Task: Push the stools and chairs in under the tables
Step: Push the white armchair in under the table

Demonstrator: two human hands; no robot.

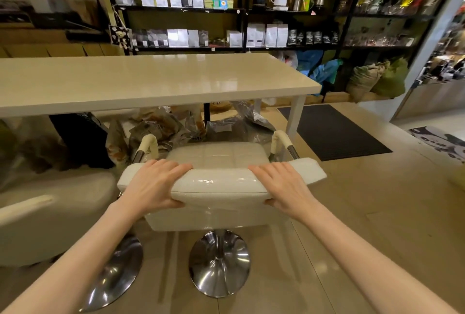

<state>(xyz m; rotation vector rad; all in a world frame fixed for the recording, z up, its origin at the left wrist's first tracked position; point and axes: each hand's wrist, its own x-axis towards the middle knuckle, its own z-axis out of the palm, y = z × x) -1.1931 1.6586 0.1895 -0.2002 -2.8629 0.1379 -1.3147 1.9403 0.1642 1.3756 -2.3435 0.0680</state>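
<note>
A cream padded bar stool with armrests and a round chrome base stands in front of me, facing a long cream table. My left hand grips the left part of its backrest, fingers over the top and thumb underneath. My right hand holds the right part the same way. The seat's front sits just short of the table's near edge. A second cream stool with its own chrome base stands close on the left.
Crumpled bags and dark sacks lie under the table. A white table leg stands at the right. A black floor mat lies beyond it. Black shelves with packets and kettles fill the back wall.
</note>
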